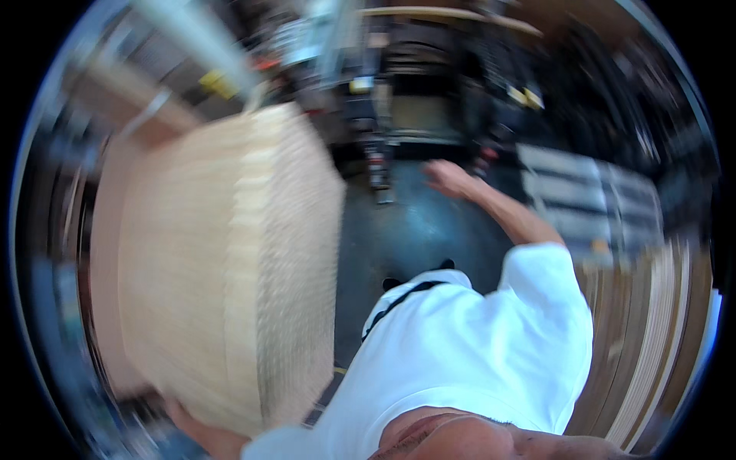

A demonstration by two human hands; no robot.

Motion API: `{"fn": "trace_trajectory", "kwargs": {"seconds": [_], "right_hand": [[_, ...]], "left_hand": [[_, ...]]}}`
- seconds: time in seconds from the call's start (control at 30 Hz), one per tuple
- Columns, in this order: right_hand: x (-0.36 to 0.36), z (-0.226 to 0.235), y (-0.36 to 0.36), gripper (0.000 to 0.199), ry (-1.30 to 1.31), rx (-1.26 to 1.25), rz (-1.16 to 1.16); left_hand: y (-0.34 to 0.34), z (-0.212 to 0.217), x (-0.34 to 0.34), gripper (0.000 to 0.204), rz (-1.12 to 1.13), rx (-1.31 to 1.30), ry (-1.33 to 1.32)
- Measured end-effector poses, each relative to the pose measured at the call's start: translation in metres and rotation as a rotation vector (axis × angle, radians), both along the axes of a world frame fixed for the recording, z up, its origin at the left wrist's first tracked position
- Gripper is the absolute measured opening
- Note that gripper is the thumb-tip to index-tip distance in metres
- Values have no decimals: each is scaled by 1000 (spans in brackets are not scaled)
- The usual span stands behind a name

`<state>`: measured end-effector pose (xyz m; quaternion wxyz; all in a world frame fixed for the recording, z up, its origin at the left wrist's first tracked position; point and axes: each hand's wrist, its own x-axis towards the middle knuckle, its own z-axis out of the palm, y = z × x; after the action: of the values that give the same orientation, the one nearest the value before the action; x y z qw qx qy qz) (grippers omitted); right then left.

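Far left: a large block-like stack of pale wood (192, 261), ridged along its near corner. At its lower edge, the left hand (181, 418) is seen close against the wood; contact seems likely, but the fingers are lost in blur and shadow, and whether they are clamped on anything cannot be told. Middle: dark floor (414, 226), shoes below the white shirt (475, 337). Above it, the right hand (446, 179) is held out, well apart from the stack, with nothing visible in it; fingers smeared, so whether apart or together cannot be told. Right: a pale banded bundle (563, 185), then upright boards (652, 337) near the elbow. Risks, as judged: pieces could be dislodged by a one-sided push at the stack's edge; fingertips could be scraped by rough wood; the boards could be knocked by a backward elbow swing.
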<state>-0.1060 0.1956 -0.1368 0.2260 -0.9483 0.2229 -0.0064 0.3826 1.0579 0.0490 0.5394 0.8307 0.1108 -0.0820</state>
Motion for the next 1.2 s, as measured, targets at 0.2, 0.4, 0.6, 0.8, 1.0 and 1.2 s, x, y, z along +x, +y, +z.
{"fn": "trace_trajectory", "kwargs": {"seconds": [0.2,0.4,0.6,0.8,1.0,1.2], "right_hand": [[-64,197,-24,35,-142,-283,-37],[-210,325,-11,31,105,-631,-288],[-450,354,52,16,192,-696,-981],[-658,281,235,11,665,-586,-1821],[-695,238,312,19,612,-816,-1796],[-735,228,328,34,872,-787,-1836]], "left_hand": [[-225,109,72,45,61,647,-871],[-515,224,118,38,-136,458,-1787],[-822,185,-186,39,-969,-109,-1406],[-966,38,-371,34,-1587,-335,-830],[-1037,-93,-425,43,-1748,-284,-227],[-1090,-127,-410,43,-1607,-87,-161]]}}
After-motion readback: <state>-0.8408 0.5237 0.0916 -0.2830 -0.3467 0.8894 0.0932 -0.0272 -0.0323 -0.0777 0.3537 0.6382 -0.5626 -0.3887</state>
